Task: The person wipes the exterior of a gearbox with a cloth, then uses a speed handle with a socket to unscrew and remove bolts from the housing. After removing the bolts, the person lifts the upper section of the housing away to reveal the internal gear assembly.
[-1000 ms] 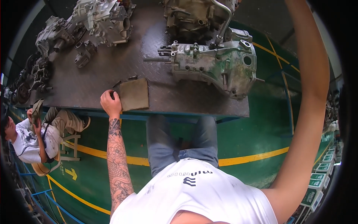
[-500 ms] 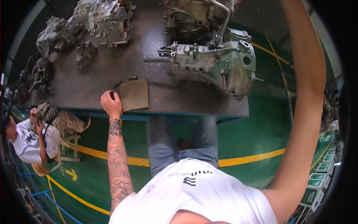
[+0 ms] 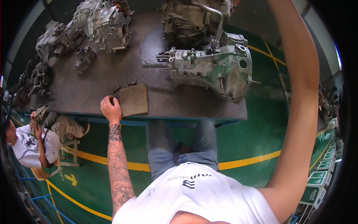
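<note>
Seated person (image 3: 28,143) turned, left hand (image 3: 110,108) closed at steel workbench (image 3: 112,74) edge, right hand unseen, green floor (image 3: 261,134).

View: single head-worn fisheye | Facing: steeply down over torso onto metal workbench (image 3: 112,74) | Range: arm's reach | Overlap: none

Left hand (image 3: 110,107) rests on near edge of steel table (image 3: 97,86), touching brown cloth (image 3: 133,99). Right arm raised, hand out of frame. Grey gearbox (image 3: 212,69) right of cloth. Seated person (image 3: 31,143) far left.
</note>
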Motion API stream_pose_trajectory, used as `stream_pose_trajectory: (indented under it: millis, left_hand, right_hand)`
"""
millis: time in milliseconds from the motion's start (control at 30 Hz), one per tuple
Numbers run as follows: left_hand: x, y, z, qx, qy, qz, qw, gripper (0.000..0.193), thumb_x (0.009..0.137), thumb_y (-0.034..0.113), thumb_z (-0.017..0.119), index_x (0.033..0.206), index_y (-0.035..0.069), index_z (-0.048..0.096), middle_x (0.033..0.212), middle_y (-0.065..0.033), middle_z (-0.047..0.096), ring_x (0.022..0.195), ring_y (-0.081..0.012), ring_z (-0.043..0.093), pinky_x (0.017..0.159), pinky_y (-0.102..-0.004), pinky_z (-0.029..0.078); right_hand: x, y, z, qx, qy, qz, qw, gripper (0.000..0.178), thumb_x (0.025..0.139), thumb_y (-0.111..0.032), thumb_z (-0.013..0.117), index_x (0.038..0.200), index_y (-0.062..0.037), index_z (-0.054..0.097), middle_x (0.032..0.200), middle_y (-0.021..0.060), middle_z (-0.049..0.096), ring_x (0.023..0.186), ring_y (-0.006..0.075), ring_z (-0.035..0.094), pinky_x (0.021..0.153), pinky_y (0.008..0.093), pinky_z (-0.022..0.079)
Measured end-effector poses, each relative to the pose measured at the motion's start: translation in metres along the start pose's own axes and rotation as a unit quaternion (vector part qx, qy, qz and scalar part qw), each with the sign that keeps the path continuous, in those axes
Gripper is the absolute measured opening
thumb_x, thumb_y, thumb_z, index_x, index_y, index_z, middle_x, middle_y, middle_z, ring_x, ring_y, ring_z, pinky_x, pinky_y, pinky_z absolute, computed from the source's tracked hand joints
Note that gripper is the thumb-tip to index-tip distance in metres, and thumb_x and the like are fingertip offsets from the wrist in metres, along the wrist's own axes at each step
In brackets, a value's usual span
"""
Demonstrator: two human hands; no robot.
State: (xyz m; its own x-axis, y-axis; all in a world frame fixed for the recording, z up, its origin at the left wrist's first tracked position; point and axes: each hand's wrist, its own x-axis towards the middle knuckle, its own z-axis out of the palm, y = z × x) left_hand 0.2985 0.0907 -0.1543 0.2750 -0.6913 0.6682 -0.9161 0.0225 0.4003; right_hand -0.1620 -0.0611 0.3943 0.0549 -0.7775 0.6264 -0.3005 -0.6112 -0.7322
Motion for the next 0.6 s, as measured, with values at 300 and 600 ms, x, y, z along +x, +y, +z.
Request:
stream_pose_trajectory:
  millis: [300,600]
  left_hand:
    - [0.000,0.001,0.001,-0.008,-0.004,-0.017,1.000,0.019,0.093,0.023,0.064,0.098,0.006,0.069,0.108,-0.0119,0.070,0.112,-0.0346,0.060,0.101,-0.0473,0.045]
    - [0.000,0.000,0.000,-0.008,0.007,-0.015,1.000,0.019,0.091,0.023,0.065,0.097,0.006,0.069,0.108,-0.0125,0.070,0.111,-0.0350,0.060,0.101,-0.0478,0.046]
  right_hand:
    - [0.003,0.017,-0.011,0.088,-0.019,0.035,0.995,0.011,0.098,-0.019,0.068,0.095,-0.0129,0.061,0.064,-0.0064,0.043,0.051,0.0100,0.039,0.046,0.0292,0.036]
    - [0.024,0.030,-0.018,0.100,0.020,0.001,0.995,0.014,0.100,-0.022,0.067,0.091,-0.0164,0.058,0.062,-0.0058,0.042,0.049,0.0094,0.043,0.046,0.0291,0.037]
